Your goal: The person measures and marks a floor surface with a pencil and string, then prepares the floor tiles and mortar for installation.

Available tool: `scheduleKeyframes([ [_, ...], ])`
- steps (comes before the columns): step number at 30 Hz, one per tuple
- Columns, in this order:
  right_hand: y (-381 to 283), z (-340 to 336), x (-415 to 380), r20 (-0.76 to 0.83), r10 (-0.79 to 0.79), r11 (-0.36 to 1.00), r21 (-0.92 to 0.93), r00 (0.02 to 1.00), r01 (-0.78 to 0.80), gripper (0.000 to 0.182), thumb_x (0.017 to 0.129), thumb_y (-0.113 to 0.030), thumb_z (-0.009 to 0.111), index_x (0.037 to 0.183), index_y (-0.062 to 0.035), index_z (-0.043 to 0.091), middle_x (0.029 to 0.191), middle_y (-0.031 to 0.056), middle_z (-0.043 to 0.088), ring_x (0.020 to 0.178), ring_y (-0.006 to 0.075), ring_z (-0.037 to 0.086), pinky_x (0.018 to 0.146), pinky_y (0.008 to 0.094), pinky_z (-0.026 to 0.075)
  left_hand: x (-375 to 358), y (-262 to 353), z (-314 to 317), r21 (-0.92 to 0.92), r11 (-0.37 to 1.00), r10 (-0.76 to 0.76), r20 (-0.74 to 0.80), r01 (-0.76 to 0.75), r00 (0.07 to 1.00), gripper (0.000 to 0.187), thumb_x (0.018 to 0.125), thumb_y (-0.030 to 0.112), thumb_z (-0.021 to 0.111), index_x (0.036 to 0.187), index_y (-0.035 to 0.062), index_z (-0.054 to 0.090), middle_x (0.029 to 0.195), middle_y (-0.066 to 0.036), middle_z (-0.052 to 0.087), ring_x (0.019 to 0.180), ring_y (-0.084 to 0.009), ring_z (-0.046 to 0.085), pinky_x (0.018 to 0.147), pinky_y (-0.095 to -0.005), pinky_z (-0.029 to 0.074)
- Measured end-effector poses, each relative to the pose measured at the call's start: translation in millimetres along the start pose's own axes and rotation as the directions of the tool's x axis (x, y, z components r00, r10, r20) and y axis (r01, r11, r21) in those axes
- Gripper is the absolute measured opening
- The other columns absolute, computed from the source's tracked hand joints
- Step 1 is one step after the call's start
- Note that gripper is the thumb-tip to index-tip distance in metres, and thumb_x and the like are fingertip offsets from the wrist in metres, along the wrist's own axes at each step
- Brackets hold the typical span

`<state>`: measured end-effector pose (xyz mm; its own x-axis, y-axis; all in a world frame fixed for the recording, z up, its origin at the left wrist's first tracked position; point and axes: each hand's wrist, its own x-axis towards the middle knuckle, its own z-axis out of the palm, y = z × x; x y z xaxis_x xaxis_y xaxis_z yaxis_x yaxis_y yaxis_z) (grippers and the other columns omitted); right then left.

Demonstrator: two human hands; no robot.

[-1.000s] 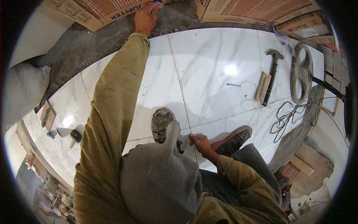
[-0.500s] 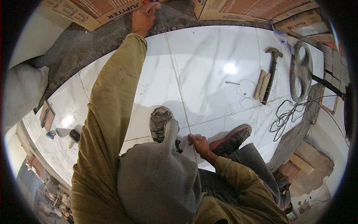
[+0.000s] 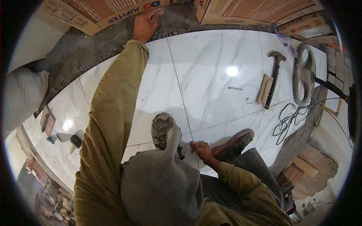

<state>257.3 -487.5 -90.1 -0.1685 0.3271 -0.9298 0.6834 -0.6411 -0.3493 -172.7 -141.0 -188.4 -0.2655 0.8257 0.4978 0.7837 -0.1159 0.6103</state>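
Observation:
My left hand [image 3: 146, 25] reaches far forward, past the tile edge, over the grey mortar bed and next to a cardboard box marked JUPITER [image 3: 124, 17]. Its fingers are pinched on one end of a thin string [image 3: 176, 75]. Close to my feet, my right hand [image 3: 203, 151] is closed on the near end. The string runs taut between both hands, along a joint of the white marbled tile floor [image 3: 211, 56]. Beside my right hand is my right shoe [image 3: 235, 145]; my left shoe [image 3: 162, 128] stands left of the string.
On the tiles to the right lie a hammer [image 3: 274, 75], wooden pieces with string [image 3: 264, 89], a nail [image 3: 235, 88], a double suction lifter [image 3: 304, 73] and a coiled black cable [image 3: 288, 120]. A second box [image 3: 256, 13] stands ahead. Small tools, including a trowel [image 3: 75, 141], lie left.
My left hand has drawn slightly back from the box and lower in view. My right hand has shifted slightly down, still on the string. The view has tilted a little.

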Motion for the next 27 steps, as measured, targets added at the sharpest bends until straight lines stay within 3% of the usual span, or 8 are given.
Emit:
scheduleKeyframes([
  [4, 2.2, -4.8, 2.3, 0.04, -0.084, 0.995, -0.049, 0.996, 0.086, 0.064, 0.094, -0.056, 0.05, 0.083, 0.0029, 0.073, 0.075, 0.0123, 0.069, 0.075, 0.0224, 0.063, 0.073, 0.0384, 0.049, -1.5, -4.6, 4.0, -0.089, 0.993, 0.07, -0.047, -0.073, 0.996, 0.021, 0.09, 0.026, 0.067, 0.103, 0.0103, 0.071, 0.092, -0.018, 0.069, 0.087, -0.039, 0.066, 0.072, -0.0428, 0.053],
  [6, 0.4, -5.2, 2.4, 0.033, -0.071, 0.995, -0.073, 0.997, 0.073, 0.063, 0.095, -0.055, 0.05, 0.083, 0.003, 0.073, 0.072, 0.0118, 0.068, 0.073, 0.0215, 0.062, 0.072, 0.0381, 0.048, -1.0, -4.7, 5.0, -0.163, 0.987, -0.009, -0.012, 0.007, 1.0, 0.022, 0.089, 0.027, 0.068, 0.103, 0.0102, 0.071, 0.092, -0.017, 0.07, 0.088, -0.0385, 0.066, 0.074, -0.0433, 0.053],
  [10, 16.6, 0.4, 6.2, 0.033, 0.028, 1.0, 0.007, 0.999, -0.029, 0.063, 0.095, -0.054, 0.049, 0.081, 0.0029, 0.072, 0.073, 0.0119, 0.069, 0.073, 0.0212, 0.061, 0.073, 0.039, 0.048, 0.2, 1.7, 4.3, -0.031, 0.998, -0.055, -0.024, 0.054, 0.998, 0.023, 0.089, 0.029, 0.068, 0.103, 0.011, 0.072, 0.092, -0.017, 0.07, 0.087, -0.0374, 0.067, 0.074, -0.0434, 0.053],
  [16, 10.7, 0.1, 2.5, -0.01, -0.107, 0.994, -0.032, 0.994, 0.107, 0.063, 0.095, -0.054, 0.049, 0.075, 0.003, 0.069, 0.071, 0.0128, 0.067, 0.07, 0.0227, 0.06, 0.073, 0.0391, 0.048, 0.9, 3.6, 1.8, -0.017, 0.99, -0.141, 0.059, 0.142, 0.988, 0.023, 0.09, 0.028, 0.065, 0.104, 0.011, 0.072, 0.097, -0.018, 0.07, 0.092, -0.0362, 0.067, 0.078, -0.0417, 0.053],
  [19, 9.8, 1.1, 6.7, -0.065, -0.165, 0.984, -0.077, 0.984, 0.16, 0.063, 0.095, -0.053, 0.049, 0.073, 0.003, 0.068, 0.07, 0.0122, 0.066, 0.068, 0.0232, 0.06, 0.071, 0.0386, 0.047, 4.8, -0.4, -0.5, -0.029, 0.999, 0.024, -0.005, -0.024, 1.0, 0.018, 0.091, 0.027, 0.063, 0.102, 0.0158, 0.073, 0.094, -0.017, 0.071, 0.088, -0.035, 0.068, 0.075, -0.0404, 0.053],
  [21, 1.8, -0.9, 1.7, -0.016, -0.074, 0.989, -0.132, 0.997, 0.071, 0.062, 0.095, -0.055, 0.049, 0.078, 0.0005, 0.073, 0.073, 0.0159, 0.07, 0.074, 0.0302, 0.068, 0.078, 0.0391, 0.051, 0.4, 1.1, -2.6, 0.036, 0.991, -0.133, 0.152, 0.129, 0.979, 0.017, 0.093, 0.028, 0.061, 0.1, 0.019, 0.073, 0.094, -0.015, 0.071, 0.089, -0.0351, 0.068, 0.074, -0.0405, 0.053],
  [24, 21.7, 1.6, 9.0, -0.007, -0.051, 0.991, -0.124, 0.999, 0.049, 0.062, 0.093, -0.056, 0.051, 0.076, -0.0007, 0.073, 0.072, 0.0163, 0.07, 0.072, 0.0291, 0.067, 0.077, 0.0389, 0.051, -3.2, -9.0, 0.1, 0.156, 0.985, -0.101, 0.136, 0.079, 0.986, 0.02, 0.093, 0.031, 0.06, 0.101, 0.0181, 0.073, 0.095, -0.015, 0.071, 0.087, -0.0359, 0.067, 0.073, -0.0414, 0.053],
  [27, 1.2, -1.2, 1.8, -0.023, 0.054, 0.99, -0.131, 0.998, -0.056, 0.063, 0.092, -0.057, 0.051, 0.075, -0.0013, 0.074, 0.071, 0.0167, 0.069, 0.071, 0.0284, 0.067, 0.076, 0.039, 0.051, -2.3, -2.6, 0.1, 0.022, 0.999, -0.046, 0.024, 0.045, 0.999, 0.022, 0.092, 0.033, 0.062, 0.101, 0.0164, 0.072, 0.095, -0.016, 0.07, 0.088, -0.0374, 0.066, 0.075, -0.044, 0.052],
])
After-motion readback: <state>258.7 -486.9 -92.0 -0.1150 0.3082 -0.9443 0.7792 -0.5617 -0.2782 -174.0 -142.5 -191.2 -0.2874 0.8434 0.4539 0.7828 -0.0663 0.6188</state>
